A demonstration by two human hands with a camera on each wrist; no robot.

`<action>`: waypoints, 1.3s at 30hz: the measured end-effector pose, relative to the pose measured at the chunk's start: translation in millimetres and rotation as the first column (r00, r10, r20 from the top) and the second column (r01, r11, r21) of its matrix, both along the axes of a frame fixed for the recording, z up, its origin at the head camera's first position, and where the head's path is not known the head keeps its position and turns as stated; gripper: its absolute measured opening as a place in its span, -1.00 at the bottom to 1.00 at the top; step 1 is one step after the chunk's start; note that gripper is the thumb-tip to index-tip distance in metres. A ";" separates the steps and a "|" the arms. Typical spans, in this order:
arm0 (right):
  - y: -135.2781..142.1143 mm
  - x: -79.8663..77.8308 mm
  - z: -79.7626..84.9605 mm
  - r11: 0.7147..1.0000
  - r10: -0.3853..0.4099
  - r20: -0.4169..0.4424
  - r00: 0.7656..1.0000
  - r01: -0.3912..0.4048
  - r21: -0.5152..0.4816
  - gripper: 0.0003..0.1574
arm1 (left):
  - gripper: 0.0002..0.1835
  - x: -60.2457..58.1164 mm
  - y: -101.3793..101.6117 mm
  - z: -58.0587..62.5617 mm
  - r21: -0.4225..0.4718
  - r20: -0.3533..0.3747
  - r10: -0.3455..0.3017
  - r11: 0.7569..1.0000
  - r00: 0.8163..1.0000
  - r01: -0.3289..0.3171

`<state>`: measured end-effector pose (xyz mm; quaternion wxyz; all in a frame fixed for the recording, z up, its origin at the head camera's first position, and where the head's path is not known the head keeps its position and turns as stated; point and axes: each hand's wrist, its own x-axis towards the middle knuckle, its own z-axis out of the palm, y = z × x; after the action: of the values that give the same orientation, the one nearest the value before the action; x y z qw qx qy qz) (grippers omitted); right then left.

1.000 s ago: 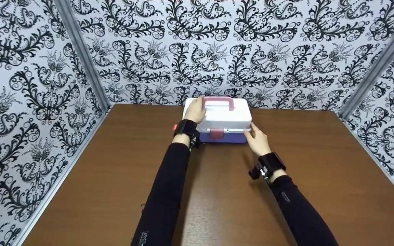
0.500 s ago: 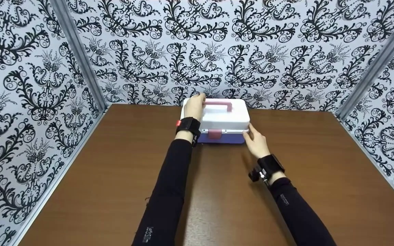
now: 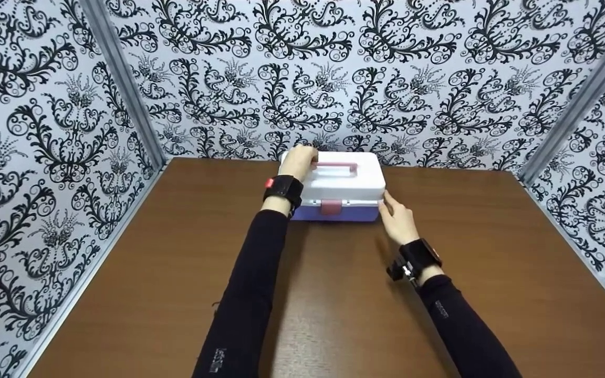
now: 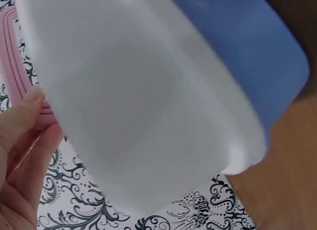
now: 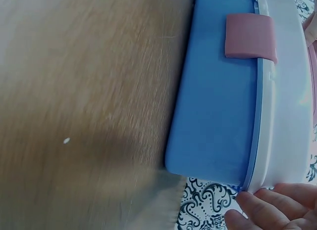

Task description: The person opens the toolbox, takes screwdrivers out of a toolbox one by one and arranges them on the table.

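Note:
A plastic carry box [image 3: 350, 186] with a white lid and a blue-purple base [image 5: 218, 106] stands near the back of the table. At its front a pink latch [image 3: 331, 207] lies across the seam. My left hand [image 3: 298, 161] is over the lid's left part. In the left wrist view, its thumb and fingers pinch one end of the pink handle [image 4: 12, 57]. My right hand [image 3: 399, 223] touches the box's front right corner at the lid seam, with nearly straight fingers [image 5: 265, 210].
The brown wooden table [image 3: 344, 294] reaches to a back wall [image 3: 323, 79] covered in black-and-white scroll pattern, close behind the box. Grey metal posts [image 3: 124, 79] stand at the corners. Each wrist wears a black strap with a camera [image 3: 399, 268].
The pink handle, first standing up, has tilted down towards the lid with my left hand on it. The left wrist has turned. My right hand stays at the same corner.

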<state>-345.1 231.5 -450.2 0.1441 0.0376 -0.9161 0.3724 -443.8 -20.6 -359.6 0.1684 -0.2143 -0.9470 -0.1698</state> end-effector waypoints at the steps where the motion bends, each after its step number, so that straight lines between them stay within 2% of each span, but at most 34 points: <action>1: -0.1 1.6 0.5 1.000 0.004 -0.001 1.000 -0.004 -0.001 -0.35 | -0.91 0.8 -0.5 1.1 0.001 0.007 -0.008 1.000 1.000 0.008; 8: 3.7 18.9 1.0 0.999 0.041 -0.018 0.999 -0.040 0.029 -0.34 | -0.89 8.7 -3.2 3.6 -0.015 0.041 -0.042 0.999 0.998 0.043; 16: 11.2 41.8 2.0 0.996 0.072 0.002 0.997 -0.072 0.061 -0.34 | -0.91 18.9 -5.4 2.6 -0.032 0.067 -0.138 0.990 0.988 0.141; 24: 16.6 62.9 3.4 0.992 0.111 -0.016 0.994 -0.110 0.065 -0.35 | -0.88 33.4 -9.0 8.6 -0.029 0.081 -0.230 0.972 0.970 0.233; 30: 15.5 78.4 3.1 0.983 0.165 -0.073 0.984 -0.158 0.094 -0.27 | -0.88 45.7 -11.9 10.3 -0.036 0.107 -0.234 0.970 0.966 0.239; 35: 15.5 84.1 5.6 0.968 0.221 -0.049 0.974 -0.213 0.136 -0.23 | -0.86 53.6 -15.1 11.9 -0.048 0.132 -0.223 0.972 0.966 0.231; 37: 14.1 83.4 8.8 0.967 0.200 -0.066 0.978 -0.186 0.173 -0.26 | -0.86 54.9 -16.1 12.9 -0.054 0.127 -0.220 0.972 0.967 0.228; 39: 9.9 82.2 12.9 0.968 0.144 -0.134 0.980 -0.112 0.225 -0.33 | -0.87 55.7 -16.8 13.7 -0.057 0.124 -0.220 0.972 0.968 0.228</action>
<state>-262.9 241.4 -437.3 0.1827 0.1401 -0.9335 0.2750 -388.2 -37.4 -345.9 0.0848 -0.3154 -0.9304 -0.1662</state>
